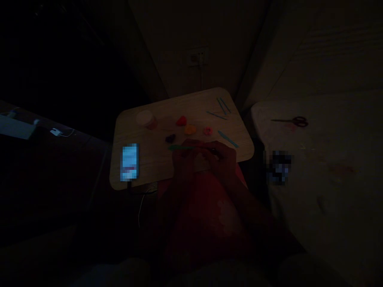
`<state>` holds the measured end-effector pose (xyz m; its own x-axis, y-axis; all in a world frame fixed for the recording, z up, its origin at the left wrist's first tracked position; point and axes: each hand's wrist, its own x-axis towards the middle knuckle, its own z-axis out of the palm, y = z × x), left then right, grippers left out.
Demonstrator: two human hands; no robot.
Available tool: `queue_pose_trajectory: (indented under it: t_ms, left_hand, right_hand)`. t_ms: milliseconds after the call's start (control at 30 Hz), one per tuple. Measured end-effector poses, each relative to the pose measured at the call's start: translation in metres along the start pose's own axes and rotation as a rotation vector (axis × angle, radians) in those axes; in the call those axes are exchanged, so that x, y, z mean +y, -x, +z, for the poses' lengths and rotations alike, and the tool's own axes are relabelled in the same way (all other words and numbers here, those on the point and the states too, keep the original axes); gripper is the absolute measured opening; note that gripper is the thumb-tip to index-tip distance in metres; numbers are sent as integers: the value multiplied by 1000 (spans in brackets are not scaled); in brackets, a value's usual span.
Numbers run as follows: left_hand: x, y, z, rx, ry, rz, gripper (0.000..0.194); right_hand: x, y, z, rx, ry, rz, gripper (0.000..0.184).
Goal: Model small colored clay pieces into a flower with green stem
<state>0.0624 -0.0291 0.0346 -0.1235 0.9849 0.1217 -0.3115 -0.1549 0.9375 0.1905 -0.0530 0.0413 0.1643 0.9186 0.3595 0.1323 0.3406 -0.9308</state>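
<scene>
The room is very dark. Both hands meet at the near edge of a small wooden table (155,159). My right hand (223,157) is closed around a thin green stick tool (182,148) that points left. My left hand (184,161) is curled beside it, pressed to something small that I cannot make out. Just beyond the hands lie small clay pieces: a red one (181,120), an orange one (190,129), a pink ring-like one (208,130) and a dark one (170,138).
A lit phone (129,162) lies on the table's left, a cable hanging below it. A small tub (145,118) stands at the back left; several thin teal tools (223,107) lie at the back right. Scissors (295,121) rest on a pale surface to the right.
</scene>
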Motion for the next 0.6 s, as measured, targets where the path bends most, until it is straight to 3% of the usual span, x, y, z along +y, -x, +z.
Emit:
queue_pose_trajectory:
  t_ms: [600]
  left_hand:
    - [5, 2, 1, -36, -9, 36, 33]
  right_hand:
    - [3, 0, 2, -25, -63, 11, 11]
